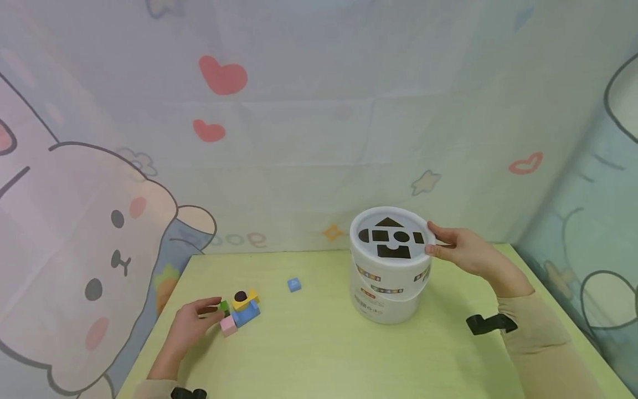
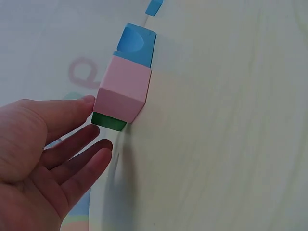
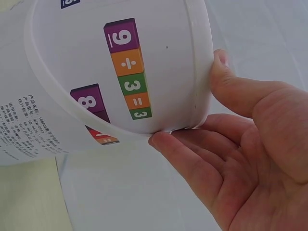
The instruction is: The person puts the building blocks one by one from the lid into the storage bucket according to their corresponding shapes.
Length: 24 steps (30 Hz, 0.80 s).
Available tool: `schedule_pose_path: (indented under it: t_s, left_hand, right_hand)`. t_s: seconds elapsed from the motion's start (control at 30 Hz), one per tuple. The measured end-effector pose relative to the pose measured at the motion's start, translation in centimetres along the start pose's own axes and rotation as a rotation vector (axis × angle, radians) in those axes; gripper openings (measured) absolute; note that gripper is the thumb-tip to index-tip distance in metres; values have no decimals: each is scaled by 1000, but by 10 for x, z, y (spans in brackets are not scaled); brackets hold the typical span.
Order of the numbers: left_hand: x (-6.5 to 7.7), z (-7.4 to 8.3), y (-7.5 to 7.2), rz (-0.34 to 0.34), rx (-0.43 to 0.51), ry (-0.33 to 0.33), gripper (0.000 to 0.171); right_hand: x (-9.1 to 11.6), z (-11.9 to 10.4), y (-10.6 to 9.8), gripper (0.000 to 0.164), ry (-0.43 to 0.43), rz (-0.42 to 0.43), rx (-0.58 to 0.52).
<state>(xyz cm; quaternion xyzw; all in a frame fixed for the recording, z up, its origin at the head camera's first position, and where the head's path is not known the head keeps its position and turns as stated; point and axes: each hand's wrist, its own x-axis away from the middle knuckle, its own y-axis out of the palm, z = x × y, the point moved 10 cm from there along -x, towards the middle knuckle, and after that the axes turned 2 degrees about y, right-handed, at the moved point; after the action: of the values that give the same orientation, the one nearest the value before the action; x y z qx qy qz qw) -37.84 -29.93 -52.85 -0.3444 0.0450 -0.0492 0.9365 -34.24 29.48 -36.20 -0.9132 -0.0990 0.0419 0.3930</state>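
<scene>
My left hand (image 1: 194, 324) reaches to a small cluster of blocks at the table's left. Its thumb and finger tips are right at a green block (image 1: 225, 308), and the other fingers are spread and loosely bent in the left wrist view. Beside it sit a pink block (image 2: 124, 86), a blue block (image 1: 246, 315) with a curved hollow, and a yellow block (image 1: 243, 303) with a dark round spot. My right hand (image 1: 466, 252) grips the rim of the lid (image 1: 369, 221) on a white bucket (image 1: 384, 307), thumb against the lid's edge. Dark shapes mark the lid.
A lone small blue block (image 1: 294, 285) lies between the cluster and the bucket. The pale green table (image 1: 309, 354) meets a printed cloth backdrop (image 1: 319, 138) at its far edge. A carrying handle (image 3: 45, 79) hangs round the bucket's side.
</scene>
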Motion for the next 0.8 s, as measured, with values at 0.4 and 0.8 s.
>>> schedule_pose_path:
  t_s: [0.4,0.8]
  left_hand:
    - [-6,-1,2,-17,-24,14,45]
    - [-8,1,4,-20,-60,43,40]
  right_hand:
    - [1,0,0,80,8,2,5]
    - [1,-1,0,78,-1,6,-22]
